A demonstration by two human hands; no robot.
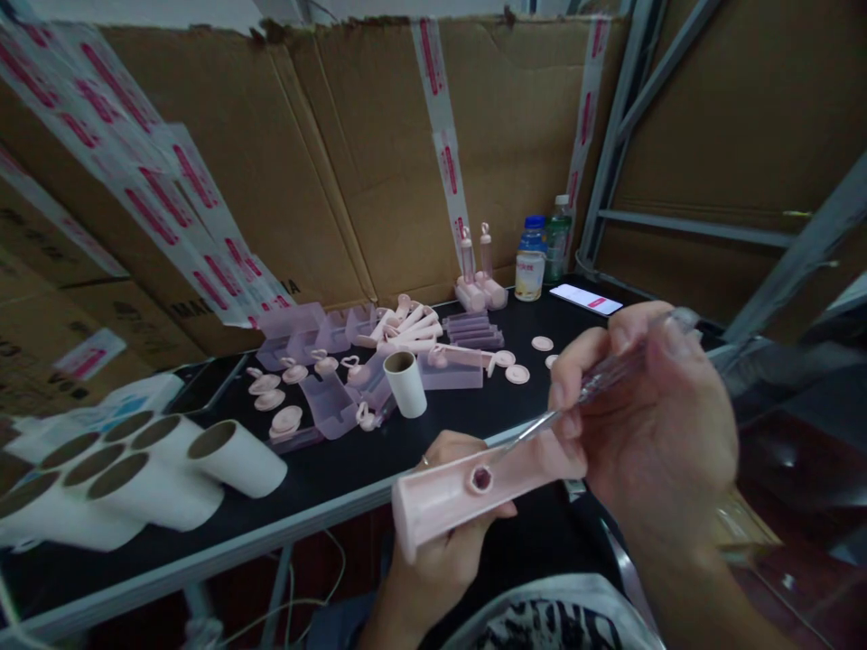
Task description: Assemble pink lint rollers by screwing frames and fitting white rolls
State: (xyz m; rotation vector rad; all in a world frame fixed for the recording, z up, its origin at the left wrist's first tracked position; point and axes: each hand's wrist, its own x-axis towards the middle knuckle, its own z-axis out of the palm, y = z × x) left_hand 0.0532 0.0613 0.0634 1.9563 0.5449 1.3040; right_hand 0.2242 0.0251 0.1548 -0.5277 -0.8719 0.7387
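My left hand [451, 551] is wrapped from below around a pink plastic cylinder [433, 506], which lies sideways with a small round hole in its side. A screwdriver with a clear handle [610, 372] is gripped in my right hand [667, 433]. Its thin metal shaft slants down to the left, and the tip is close to the hole; I cannot tell whether it touches. The cylinder's right end sits just below my right fingers.
White cardboard tubes [153, 487] stand grouped at the left, with one tube [406, 386] near the middle. Pink discs [517, 374], translucent purple trays [329, 406] and pink sticks [416, 329] cover the black table [325, 492]. Bottles [530, 262] and a lit phone [586, 299] are behind.
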